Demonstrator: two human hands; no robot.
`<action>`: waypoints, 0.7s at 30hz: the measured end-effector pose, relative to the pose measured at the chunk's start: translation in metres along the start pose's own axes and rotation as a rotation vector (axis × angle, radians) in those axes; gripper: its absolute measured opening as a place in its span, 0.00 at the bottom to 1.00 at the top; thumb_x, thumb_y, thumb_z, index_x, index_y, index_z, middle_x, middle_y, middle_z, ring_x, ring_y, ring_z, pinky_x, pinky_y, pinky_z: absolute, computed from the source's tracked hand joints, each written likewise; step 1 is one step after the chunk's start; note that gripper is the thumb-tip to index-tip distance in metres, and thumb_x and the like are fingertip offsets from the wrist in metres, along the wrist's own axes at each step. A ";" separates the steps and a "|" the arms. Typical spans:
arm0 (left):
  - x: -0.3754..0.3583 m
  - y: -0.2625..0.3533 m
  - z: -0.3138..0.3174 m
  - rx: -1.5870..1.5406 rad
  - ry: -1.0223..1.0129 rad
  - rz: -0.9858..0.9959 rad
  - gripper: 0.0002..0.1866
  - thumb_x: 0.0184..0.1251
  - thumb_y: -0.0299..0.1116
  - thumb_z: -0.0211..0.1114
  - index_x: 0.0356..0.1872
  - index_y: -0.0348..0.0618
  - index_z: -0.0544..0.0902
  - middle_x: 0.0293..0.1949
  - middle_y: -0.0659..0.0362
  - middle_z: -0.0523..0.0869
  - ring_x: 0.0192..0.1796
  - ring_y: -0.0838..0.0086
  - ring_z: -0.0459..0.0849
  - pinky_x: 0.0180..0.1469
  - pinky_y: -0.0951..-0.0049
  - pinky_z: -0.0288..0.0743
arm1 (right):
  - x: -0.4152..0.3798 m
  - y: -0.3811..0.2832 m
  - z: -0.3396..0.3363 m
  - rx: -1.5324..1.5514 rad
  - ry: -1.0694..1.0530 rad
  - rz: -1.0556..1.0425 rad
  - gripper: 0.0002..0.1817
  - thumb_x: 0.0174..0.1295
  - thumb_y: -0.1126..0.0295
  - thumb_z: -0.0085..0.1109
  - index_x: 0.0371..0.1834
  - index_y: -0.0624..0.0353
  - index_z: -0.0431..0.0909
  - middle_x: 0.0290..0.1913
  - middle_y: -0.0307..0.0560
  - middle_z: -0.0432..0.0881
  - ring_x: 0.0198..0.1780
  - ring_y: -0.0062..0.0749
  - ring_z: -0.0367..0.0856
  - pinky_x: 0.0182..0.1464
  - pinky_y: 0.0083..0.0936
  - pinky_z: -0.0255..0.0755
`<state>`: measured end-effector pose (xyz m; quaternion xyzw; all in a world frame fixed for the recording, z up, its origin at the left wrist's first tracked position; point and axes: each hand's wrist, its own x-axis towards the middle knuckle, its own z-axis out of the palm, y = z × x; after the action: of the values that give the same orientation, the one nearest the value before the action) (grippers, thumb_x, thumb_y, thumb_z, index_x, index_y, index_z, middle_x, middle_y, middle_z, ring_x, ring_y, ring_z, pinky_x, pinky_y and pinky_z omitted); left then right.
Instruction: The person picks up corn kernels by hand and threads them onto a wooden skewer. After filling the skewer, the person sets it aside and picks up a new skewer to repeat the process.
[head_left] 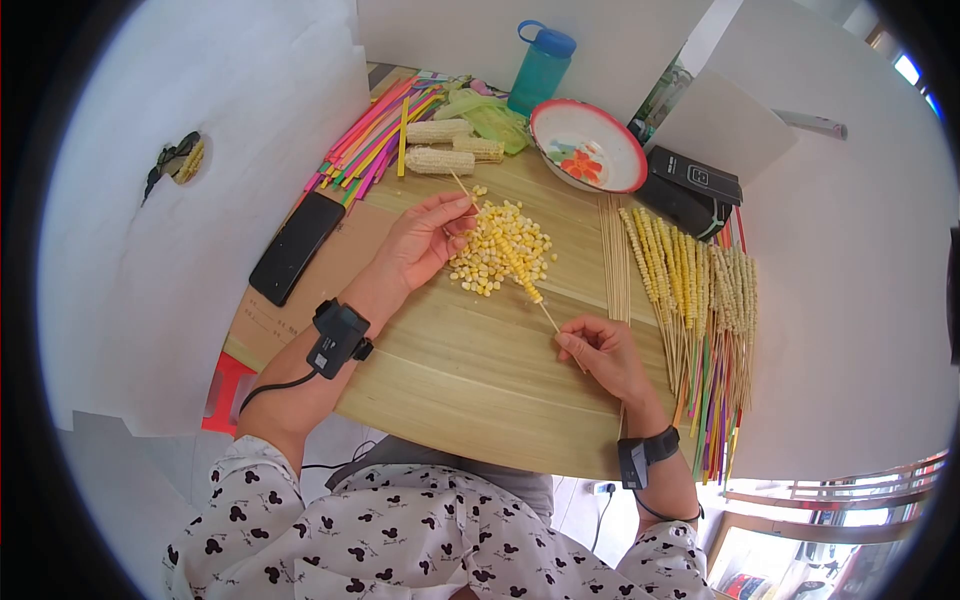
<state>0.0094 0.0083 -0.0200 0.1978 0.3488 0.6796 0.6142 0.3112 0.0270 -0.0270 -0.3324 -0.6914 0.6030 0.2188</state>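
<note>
Fingers of the right hand (605, 352) pinch a skewer's (505, 248) lower end; left hand (425, 238) fingers pinch its tip over the corn kernels (495, 255) mid-surface.

Wooden table (480, 380) bears corn kernels (500, 250), skewers (690, 280), bowl (588, 145).

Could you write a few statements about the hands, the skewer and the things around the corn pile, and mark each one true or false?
1. The right hand pinches the lower end of the skewer. True.
2. The left hand rests on the phone. False: it is at the corn kernels, by the skewer's upper end.
3. The bowl is full of kernels. False: no kernels show in it.
4. Bare cobs lie behind the kernels. True.
5. Finished skewers lie to the right. True.
</note>
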 end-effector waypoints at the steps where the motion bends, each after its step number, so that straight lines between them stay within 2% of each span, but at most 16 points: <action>1: 0.000 0.000 0.000 -0.006 -0.009 -0.002 0.06 0.66 0.29 0.63 0.42 0.43 0.80 0.35 0.62 0.84 0.34 0.81 0.83 0.29 0.83 0.73 | 0.000 0.000 0.000 0.005 0.000 -0.006 0.07 0.64 0.68 0.60 0.37 0.60 0.81 0.24 0.33 0.80 0.20 0.08 0.66 0.20 0.09 0.57; 5: 0.000 0.000 -0.001 0.015 -0.037 -0.005 0.07 0.65 0.29 0.64 0.43 0.44 0.80 0.36 0.62 0.85 0.35 0.81 0.84 0.31 0.83 0.75 | -0.001 -0.003 -0.001 -0.002 -0.004 0.005 0.07 0.64 0.68 0.60 0.37 0.60 0.81 0.24 0.33 0.80 0.20 0.08 0.66 0.20 0.09 0.57; 7: 0.001 -0.001 -0.002 0.009 -0.043 -0.010 0.07 0.65 0.29 0.64 0.43 0.44 0.80 0.36 0.62 0.85 0.35 0.81 0.84 0.31 0.83 0.74 | -0.001 -0.007 -0.002 -0.023 -0.012 0.076 0.07 0.64 0.70 0.60 0.36 0.63 0.80 0.25 0.30 0.78 0.26 0.08 0.70 0.27 0.09 0.62; 11: 0.000 0.000 -0.001 0.014 -0.046 -0.013 0.07 0.65 0.29 0.64 0.43 0.44 0.80 0.36 0.62 0.85 0.35 0.81 0.84 0.30 0.83 0.75 | -0.001 -0.007 -0.002 -0.005 -0.014 0.060 0.07 0.64 0.70 0.60 0.36 0.63 0.80 0.24 0.30 0.78 0.26 0.07 0.68 0.26 0.09 0.60; 21: -0.011 -0.002 0.017 0.091 -0.040 -0.091 0.05 0.65 0.28 0.64 0.41 0.46 0.81 0.37 0.63 0.85 0.34 0.82 0.83 0.29 0.84 0.75 | -0.001 -0.008 -0.001 0.019 -0.010 0.050 0.07 0.65 0.71 0.59 0.36 0.64 0.80 0.27 0.32 0.79 0.29 0.10 0.74 0.32 0.09 0.67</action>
<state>0.0244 0.0014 -0.0078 0.2230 0.3755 0.6303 0.6419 0.3110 0.0264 -0.0185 -0.3447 -0.6781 0.6165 0.2033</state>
